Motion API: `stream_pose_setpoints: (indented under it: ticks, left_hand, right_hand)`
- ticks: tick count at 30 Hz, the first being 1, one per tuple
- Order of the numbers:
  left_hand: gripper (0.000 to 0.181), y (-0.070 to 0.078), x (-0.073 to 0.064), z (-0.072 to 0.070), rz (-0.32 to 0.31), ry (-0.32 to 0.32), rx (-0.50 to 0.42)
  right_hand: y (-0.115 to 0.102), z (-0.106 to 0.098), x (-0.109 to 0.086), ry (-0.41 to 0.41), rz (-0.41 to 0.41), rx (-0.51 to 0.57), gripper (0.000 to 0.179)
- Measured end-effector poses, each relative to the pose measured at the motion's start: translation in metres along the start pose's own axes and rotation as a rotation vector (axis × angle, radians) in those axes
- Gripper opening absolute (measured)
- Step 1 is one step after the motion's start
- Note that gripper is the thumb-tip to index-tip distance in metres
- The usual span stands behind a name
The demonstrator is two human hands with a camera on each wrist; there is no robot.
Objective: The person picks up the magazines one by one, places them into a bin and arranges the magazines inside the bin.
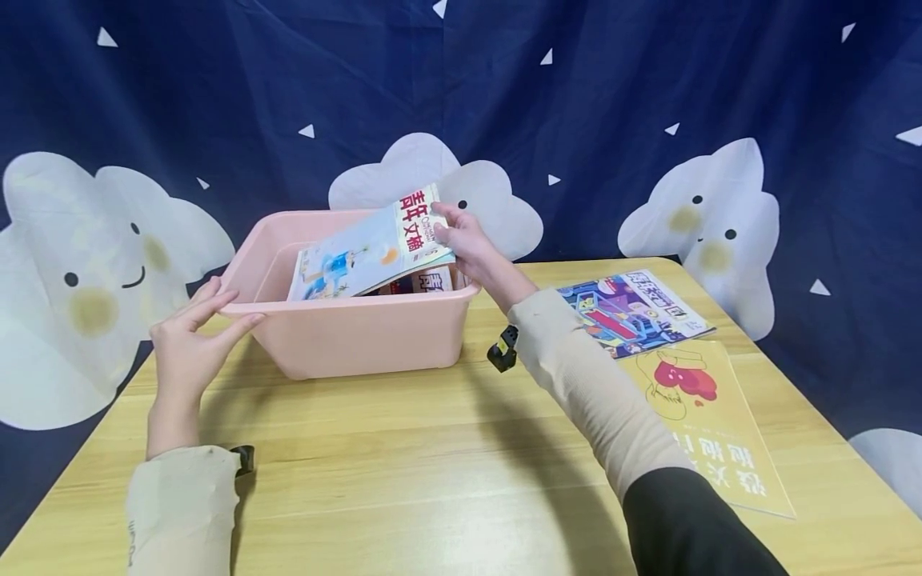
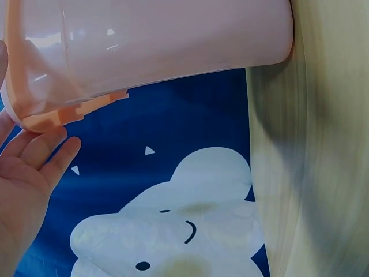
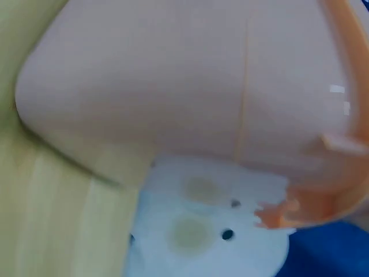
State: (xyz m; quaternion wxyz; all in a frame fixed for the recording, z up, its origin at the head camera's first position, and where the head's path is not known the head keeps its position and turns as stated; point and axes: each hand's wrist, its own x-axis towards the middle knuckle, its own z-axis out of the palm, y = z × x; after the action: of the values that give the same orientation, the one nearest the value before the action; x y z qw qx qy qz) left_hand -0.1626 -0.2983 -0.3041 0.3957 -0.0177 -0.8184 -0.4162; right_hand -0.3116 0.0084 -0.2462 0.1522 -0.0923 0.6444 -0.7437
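Note:
A pink plastic bin [image 1: 360, 340] stands at the back left of the wooden table. My left hand [image 1: 189, 344] grips its front left corner, and the left wrist view shows those fingers [image 2: 43, 147] at the underside of the rim. My right hand [image 1: 464, 238] pinches the upper right edge of a magazine [image 1: 363, 252] with a pale blue cover and red title. That magazine lies tilted, its lower end inside the bin and its top over the right rim. Under it, part of another magazine [image 1: 432, 280] shows inside the bin. The right wrist view shows mostly the bin's outer wall [image 3: 144, 86].
On the right of the table [image 1: 374, 456] lie a purple magazine [image 1: 630, 312] and, nearer, a yellow book [image 1: 713, 416], partly covered by my right sleeve [image 1: 598, 384]. A dark blue curtain [image 1: 576, 104] with white clouds hangs behind the table.

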Motion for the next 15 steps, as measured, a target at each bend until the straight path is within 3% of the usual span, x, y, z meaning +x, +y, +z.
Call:
stream_pose_setpoints:
  ticks: [1, 3, 7, 9, 15]
  left_hand:
    - [0.044, 0.000, 0.000, 0.000, 0.003, 0.000, -0.003]
    - [0.043, 0.000, 0.000, 0.001, 0.013, 0.000, -0.011]
    - [0.043, 0.000, 0.000, 0.002, 0.014, 0.002, -0.013]
    - [0.043, 0.000, 0.000, 0.001, -0.002, 0.002, -0.008]
    - [0.043, -0.001, 0.000, 0.000, -0.019, 0.001, -0.002]
  right_hand:
    - [-0.001, 0.000, 0.000, -0.015, 0.009, -0.069, 0.049]
    - [-0.003, 0.000, -0.001, -0.089, -0.019, -0.322, 0.049]
    - [-0.007, -0.003, -0.004, -0.157, -0.181, -0.693, 0.045]
    - [-0.008, -0.008, -0.006, -0.161, -0.237, -0.696, 0.040]
    - [-0.010, -0.028, -0.009, -0.104, -0.290, -0.667, 0.036]
